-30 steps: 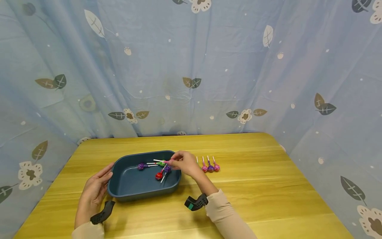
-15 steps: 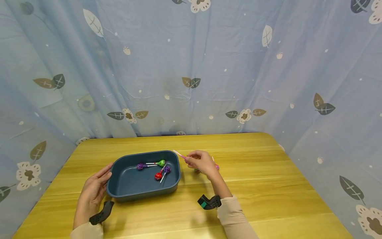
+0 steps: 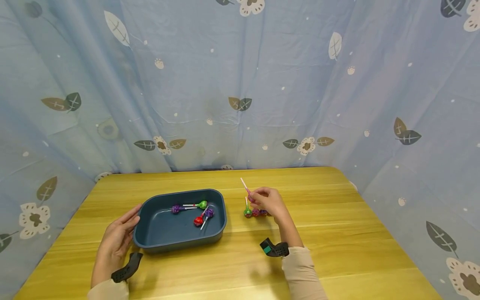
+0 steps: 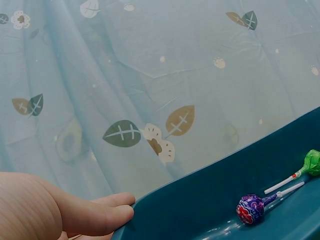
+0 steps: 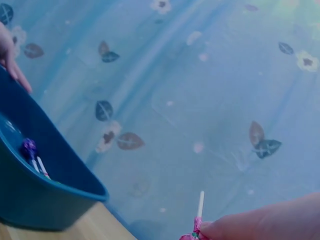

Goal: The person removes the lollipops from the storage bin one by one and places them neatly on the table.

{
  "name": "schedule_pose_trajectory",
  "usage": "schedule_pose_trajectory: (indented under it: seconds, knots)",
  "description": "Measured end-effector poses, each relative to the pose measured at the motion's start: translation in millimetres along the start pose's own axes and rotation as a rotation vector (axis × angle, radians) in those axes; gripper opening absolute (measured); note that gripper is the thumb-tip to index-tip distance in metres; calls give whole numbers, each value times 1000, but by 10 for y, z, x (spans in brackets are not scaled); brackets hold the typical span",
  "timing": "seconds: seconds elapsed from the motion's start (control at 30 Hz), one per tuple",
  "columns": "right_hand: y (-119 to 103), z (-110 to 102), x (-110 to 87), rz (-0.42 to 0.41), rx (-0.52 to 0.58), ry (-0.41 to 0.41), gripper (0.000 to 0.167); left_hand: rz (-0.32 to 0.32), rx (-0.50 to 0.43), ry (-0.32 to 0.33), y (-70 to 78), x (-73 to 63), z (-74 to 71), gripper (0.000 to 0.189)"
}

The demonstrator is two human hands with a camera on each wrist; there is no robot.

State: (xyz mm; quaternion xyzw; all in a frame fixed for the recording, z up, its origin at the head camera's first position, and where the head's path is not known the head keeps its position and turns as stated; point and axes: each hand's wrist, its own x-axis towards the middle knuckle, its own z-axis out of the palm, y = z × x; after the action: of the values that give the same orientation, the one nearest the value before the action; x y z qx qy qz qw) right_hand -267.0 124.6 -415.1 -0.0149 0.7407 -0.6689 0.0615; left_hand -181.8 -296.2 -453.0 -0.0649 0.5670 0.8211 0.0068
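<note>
My right hand [image 3: 268, 201] pinches a pink-wrapped lollipop [image 3: 249, 195] between thumb and fingers, its white stick pointing up. In the right wrist view, the thumb presses on the pink wrapper [image 5: 197, 226]. Just below that hand, a row on the table holds a green lollipop [image 3: 248, 213], a pink one [image 3: 256, 212] and a purple one [image 3: 263, 212], partly covered by the hand. My left hand [image 3: 117, 235] rests with extended fingers against the left end of a dark blue bin [image 3: 180, 245]. Inside lie a purple lollipop [image 4: 250, 209], a green one [image 4: 312, 163], a red one [image 3: 198, 221] and another purple one [image 3: 209, 213].
The bin stands on a yellow wood-grain table [image 3: 318, 233], left of the lollipop row. A pale blue patterned curtain [image 3: 240, 83] hangs behind the table and along its sides. Each wrist wears a black strap-like device [image 3: 275, 248].
My right hand has carried the pink lollipop from over the bin rightward to above the row on the table, and its stick has tipped upright. My left hand stays at the bin.
</note>
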Motion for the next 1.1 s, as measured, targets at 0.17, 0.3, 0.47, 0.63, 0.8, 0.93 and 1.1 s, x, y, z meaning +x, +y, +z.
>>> schedule_pose_trajectory:
  seconds: [0.17,0.3,0.47,0.63,0.8,0.93,1.1]
  knots:
    - [18,-150,27,38,9,43,23,8,5,-4,-3,-10,2,33]
    - [33,-292,43,60,-15,62,26,17,-4,-7,-4,-12,2,34]
    - [70,-481,39,88,-26,80,28,-8,-5,15,13,-11,9,31]
    - [104,-608,17,93,-86,85,33,-7,-14,9,13,-9,22,33]
    - [131,-652,11,115,-185,107,37,6,-22,-10,12,-12,17,33]
    - [163,-670,13,140,-226,114,38,20,-25,-20,5,-4,9,34]
    - [199,-691,12,161,-248,112,38,28,-26,-34,0,1,4,34]
